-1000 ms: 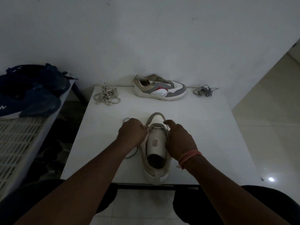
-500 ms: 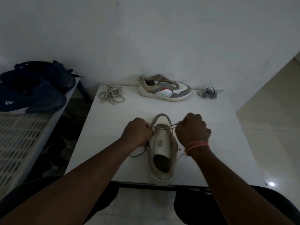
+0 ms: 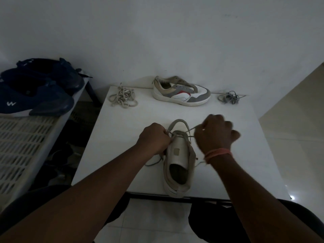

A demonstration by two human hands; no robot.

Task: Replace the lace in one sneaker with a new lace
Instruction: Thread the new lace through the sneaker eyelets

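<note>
A pale sneaker (image 3: 178, 165) stands on the white table (image 3: 122, 130), heel toward me, toe pointing away. My left hand (image 3: 154, 138) is closed on the shoe's left side near the upper eyelets, pinching the lace (image 3: 190, 129) there. My right hand (image 3: 216, 135) is a fist to the right of the shoe, gripping the lace, which runs taut from the eyelets up to it. A loose end of lace (image 3: 154, 162) trails on the table left of the shoe.
At the table's far edge lie a beige lace bundle (image 3: 123, 97), a second grey-and-white sneaker (image 3: 181, 92) on its side, and a grey lace bundle (image 3: 228, 97). Two dark blue shoes (image 3: 35, 88) rest on a slatted rack (image 3: 21, 141) at the left. A wall is close behind.
My right hand has moved from the shoe's tongue out to the right and upward, drawing the lace taut. My left hand has stayed on the shoe's left side.
</note>
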